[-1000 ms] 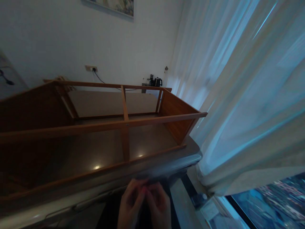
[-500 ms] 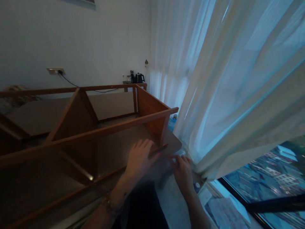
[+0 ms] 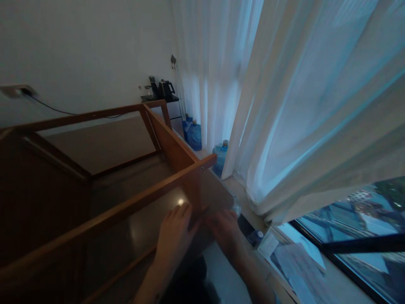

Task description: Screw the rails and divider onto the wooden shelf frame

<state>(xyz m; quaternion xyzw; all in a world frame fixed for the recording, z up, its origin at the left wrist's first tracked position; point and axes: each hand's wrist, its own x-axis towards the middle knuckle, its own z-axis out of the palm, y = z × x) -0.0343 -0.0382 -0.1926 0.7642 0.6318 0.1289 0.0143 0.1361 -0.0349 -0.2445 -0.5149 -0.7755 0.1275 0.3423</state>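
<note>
A wooden shelf frame [image 3: 126, 202] lies on its back in front of me, its dark back panel [image 3: 152, 223] facing up inside. My left hand [image 3: 174, 238] lies flat on the panel near the frame's right front corner, fingers stretched out. My right hand [image 3: 226, 232] rests just outside the frame's end board [image 3: 172, 147], fingers spread on the panel's rounded corner. Neither hand holds anything that I can see.
White curtains [image 3: 284, 105] hang at the right over a window [image 3: 363, 228]. Blue water jugs [image 3: 193, 133] stand on the floor by the wall. A black kettle [image 3: 165, 88] sits on a small stand behind the frame. Papers [image 3: 294, 257] lie near the window sill.
My view has swung right. My hands, together near my body a second ago, reached out to the frame's right corner; the right hand has since moved closer to the end board.
</note>
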